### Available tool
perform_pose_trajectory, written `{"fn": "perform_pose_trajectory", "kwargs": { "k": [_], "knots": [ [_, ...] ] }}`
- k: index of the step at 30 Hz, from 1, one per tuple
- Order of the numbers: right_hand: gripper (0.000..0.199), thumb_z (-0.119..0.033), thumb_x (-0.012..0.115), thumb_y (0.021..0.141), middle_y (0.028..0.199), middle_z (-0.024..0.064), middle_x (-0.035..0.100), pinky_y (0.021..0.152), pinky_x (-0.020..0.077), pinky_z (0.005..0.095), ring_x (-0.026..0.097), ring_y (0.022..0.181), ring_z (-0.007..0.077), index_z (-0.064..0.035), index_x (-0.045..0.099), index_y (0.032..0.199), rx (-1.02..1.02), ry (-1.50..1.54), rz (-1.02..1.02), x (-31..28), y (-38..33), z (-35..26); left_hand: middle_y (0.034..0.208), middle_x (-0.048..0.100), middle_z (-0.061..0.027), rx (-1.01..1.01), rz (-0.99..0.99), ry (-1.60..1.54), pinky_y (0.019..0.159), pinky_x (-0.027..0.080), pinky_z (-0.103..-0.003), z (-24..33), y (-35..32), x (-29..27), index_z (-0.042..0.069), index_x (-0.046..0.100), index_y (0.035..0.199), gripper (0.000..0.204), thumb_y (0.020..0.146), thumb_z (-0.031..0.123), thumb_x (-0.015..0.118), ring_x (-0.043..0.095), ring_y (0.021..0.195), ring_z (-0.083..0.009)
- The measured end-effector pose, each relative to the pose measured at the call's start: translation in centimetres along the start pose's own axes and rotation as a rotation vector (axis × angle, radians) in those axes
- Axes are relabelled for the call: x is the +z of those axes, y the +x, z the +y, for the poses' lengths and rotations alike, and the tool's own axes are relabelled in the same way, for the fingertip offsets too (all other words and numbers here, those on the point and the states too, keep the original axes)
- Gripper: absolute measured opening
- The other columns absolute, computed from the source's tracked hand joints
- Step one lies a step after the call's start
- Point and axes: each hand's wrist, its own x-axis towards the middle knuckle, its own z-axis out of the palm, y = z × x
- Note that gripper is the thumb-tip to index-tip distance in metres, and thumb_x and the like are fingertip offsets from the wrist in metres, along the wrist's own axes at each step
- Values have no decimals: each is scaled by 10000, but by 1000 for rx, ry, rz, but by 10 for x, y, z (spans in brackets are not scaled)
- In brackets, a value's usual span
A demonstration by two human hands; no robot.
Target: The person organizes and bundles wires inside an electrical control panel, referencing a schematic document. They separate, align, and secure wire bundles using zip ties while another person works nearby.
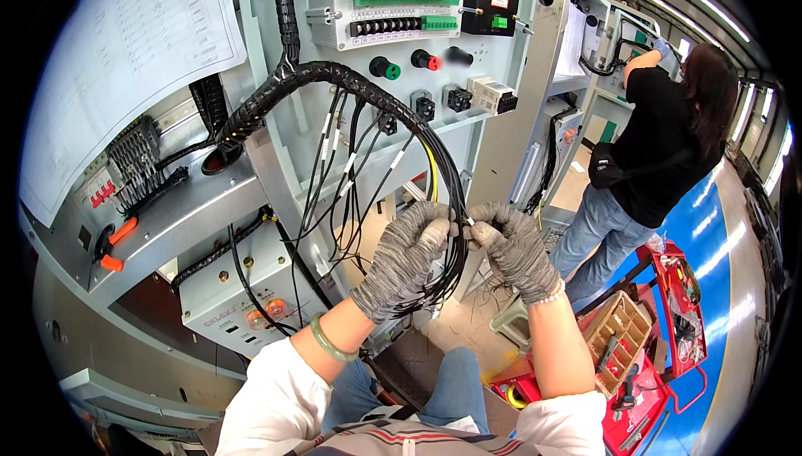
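Note:
A thick black cable harness (pixel 326 74) arches across the open cabinet door and fans out into loose black wires (pixel 456 268), with a yellow-green one (pixel 432 173) among them. My left hand (pixel 405 255), in a grey knit glove, is closed round the wires, thumb against the fingers. Beside it my right hand (pixel 516 249), gloved alike, pinches a black wire near a white marker sleeve (pixel 469 222). The fingertips of both hands almost meet there. Several thinner wires with white sleeves (pixel 347 184) hang down to the left.
A terminal module (pixel 393 17) and round push buttons (pixel 426 60) are mounted on the door. Orange-handled pliers (pixel 114 244) lie on a ledge at left. A person (pixel 660 130) works at another cabinet on the right, near a red tool cart (pixel 681 314) and a compartmented wooden box (pixel 618 341).

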Motion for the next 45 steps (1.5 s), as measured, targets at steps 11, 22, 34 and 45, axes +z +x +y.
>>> {"fn": "perform_pose_trajectory", "kwargs": {
  "k": [11, 22, 34, 45],
  "knots": [
    [169, -131, 563, 875, 779, 42, 620, 668, 479, 235, 581, 713, 104, 9, 582, 967, -111, 20, 103, 6, 1, 22, 814, 594, -9, -31, -32, -114, 635, 443, -198, 3, 1, -5, 22, 587, 996, 177, 893, 153, 526, 516, 703, -51],
    [184, -117, 562, 870, 830, 70, 637, 698, 485, 245, 596, 745, 112, 17, 582, 995, -128, 50, 110, 4, 2, 22, 929, 584, -44, 13, -12, -8, 747, 472, -249, 7, 1, 2, 20, 574, 1052, 259, 836, 159, 603, 567, 854, -113],
    [162, -101, 624, 825, 770, 19, 603, 632, 458, 227, 537, 697, 74, -16, 611, 963, -66, -27, 152, 6, -2, 13, 937, 604, -57, -52, -111, -148, 816, 464, -266, 5, 5, -5, 11, 576, 1051, 246, 889, 188, 519, 573, 889, -134],
    [178, -90, 670, 781, 760, 52, 619, 610, 475, 255, 576, 682, 112, -11, 637, 937, -131, -27, 85, 16, 5, 27, 879, 609, -50, -99, -110, -71, 649, 512, -235, 0, 12, -17, 4, 530, 1086, 312, 869, 223, 579, 605, 760, -122]
  ]
}}
